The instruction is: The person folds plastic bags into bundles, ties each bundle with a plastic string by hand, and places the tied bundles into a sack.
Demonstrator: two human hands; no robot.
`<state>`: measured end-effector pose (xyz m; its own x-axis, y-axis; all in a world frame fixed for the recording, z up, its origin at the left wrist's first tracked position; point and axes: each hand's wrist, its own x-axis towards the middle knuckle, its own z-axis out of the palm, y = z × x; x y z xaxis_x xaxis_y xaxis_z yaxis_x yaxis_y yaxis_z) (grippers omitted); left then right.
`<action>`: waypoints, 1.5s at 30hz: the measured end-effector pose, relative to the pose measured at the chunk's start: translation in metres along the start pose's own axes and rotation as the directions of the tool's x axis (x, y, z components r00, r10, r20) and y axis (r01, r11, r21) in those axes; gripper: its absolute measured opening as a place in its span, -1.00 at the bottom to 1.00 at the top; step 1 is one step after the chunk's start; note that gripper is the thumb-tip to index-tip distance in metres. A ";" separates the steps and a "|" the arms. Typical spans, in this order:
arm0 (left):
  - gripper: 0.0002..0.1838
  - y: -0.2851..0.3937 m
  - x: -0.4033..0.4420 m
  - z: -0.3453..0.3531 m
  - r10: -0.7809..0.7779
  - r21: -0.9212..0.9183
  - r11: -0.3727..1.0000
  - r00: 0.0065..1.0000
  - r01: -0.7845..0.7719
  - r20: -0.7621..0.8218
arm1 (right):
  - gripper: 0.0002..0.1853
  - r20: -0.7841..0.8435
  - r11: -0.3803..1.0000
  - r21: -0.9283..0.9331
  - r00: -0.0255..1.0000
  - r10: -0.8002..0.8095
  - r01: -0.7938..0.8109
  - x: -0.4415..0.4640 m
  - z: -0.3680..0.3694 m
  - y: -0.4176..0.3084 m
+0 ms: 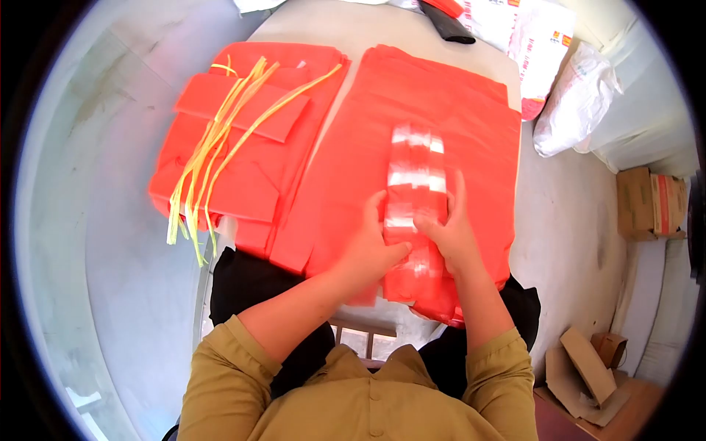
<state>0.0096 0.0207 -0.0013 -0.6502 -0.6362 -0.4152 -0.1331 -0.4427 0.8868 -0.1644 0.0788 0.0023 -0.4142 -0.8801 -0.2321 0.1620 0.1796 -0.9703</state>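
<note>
A long, narrow bundle of folded red plastic bags point(414, 197) with shiny whitish bands lies lengthwise in front of me, slightly blurred. My left hand point(373, 242) grips its left side, with the thumb over the near part. My right hand point(450, 234) closes round the right side, its thumb on top. Beneath the bundle spreads a wide stack of flat red plastic bags point(456, 95). Left of it lies another red pile point(294, 158) with folded packs on top, and a bunch of yellow plastic strips point(220, 132) drapes across them.
The red stacks rest on a pale table point(331, 28). A dark and red object point(448, 26) lies at its far edge. White printed sacks point(540, 48) and a white plastic bag point(577, 103) are beyond, at the right. Cardboard boxes point(636, 202) and opened cardboard point(588, 375) stand farther right.
</note>
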 end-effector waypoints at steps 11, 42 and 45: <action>-0.14 0.007 0.013 -0.052 0.402 0.766 0.625 0.903 -0.150 -0.152 | 0.24 -0.023 0.989 0.098 0.994 0.110 -0.108 -0.009 0.008 -0.009; -0.51 0.023 0.029 -0.017 -0.058 -0.592 0.773 0.955 0.228 0.292 | 0.07 0.071 0.890 0.414 0.982 0.176 -0.190 -0.012 0.001 -0.007; -0.42 0.028 0.027 -0.004 -0.148 -0.522 0.839 0.988 0.152 0.049 | 0.16 0.046 0.932 0.301 0.980 0.195 -0.200 -0.019 0.008 -0.012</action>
<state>-0.0090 -0.0114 0.0110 -0.6588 -0.5321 -0.5319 0.1801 -0.7980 0.5752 -0.1512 0.0896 0.0194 -0.3328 -0.8477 -0.4131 0.5036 0.2106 -0.8379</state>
